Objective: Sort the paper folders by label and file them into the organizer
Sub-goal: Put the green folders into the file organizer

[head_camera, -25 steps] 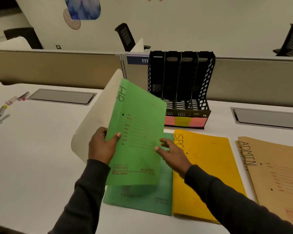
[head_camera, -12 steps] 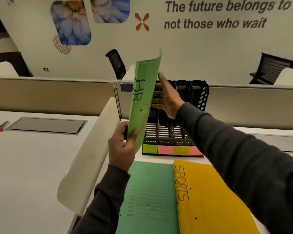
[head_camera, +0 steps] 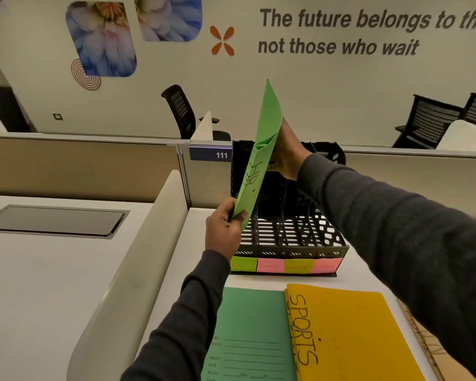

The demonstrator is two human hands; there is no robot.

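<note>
Here my left grip (head_camera: 223,234) pinches the lower corner of the light green paper HR folder (head_camera: 267,125), tilted over the left end of the black plastic mesh organizer (head_camera: 286,237). My right grip (head_camera: 286,158) backs it, fingers hidden, hold unclear. Bowed and limp, the folder may snag a divider.

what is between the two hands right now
The green HR folder, pinched low by the left hand, backed higher up by the right hand, in the head view.

Fingers of right hand (head_camera: 286,158) hidden behind green HR folder (head_camera: 260,171), brown folder (head_camera: 422,346) mostly under sleeve (head_camera: 396,243), sticky labels (head_camera: 285,265) unreadable
</note>
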